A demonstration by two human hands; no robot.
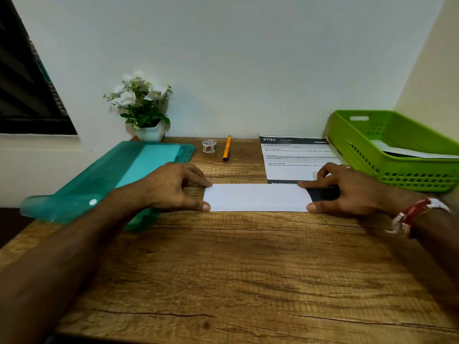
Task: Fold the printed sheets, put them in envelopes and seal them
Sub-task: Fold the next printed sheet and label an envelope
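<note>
Mid-frame on the brown wooden desk (pixel 223 269), the left hand (pixel 173 187) and right hand (pixel 347 189) each pinch an end of the folded white paper sheet (pixel 258 197); a slip could leave the fold crooked.

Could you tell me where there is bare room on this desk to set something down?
The desk is bare between the folded sheet and its near edge. The back row is crowded: folder, tape, pen, printed sheet, basket.
</note>
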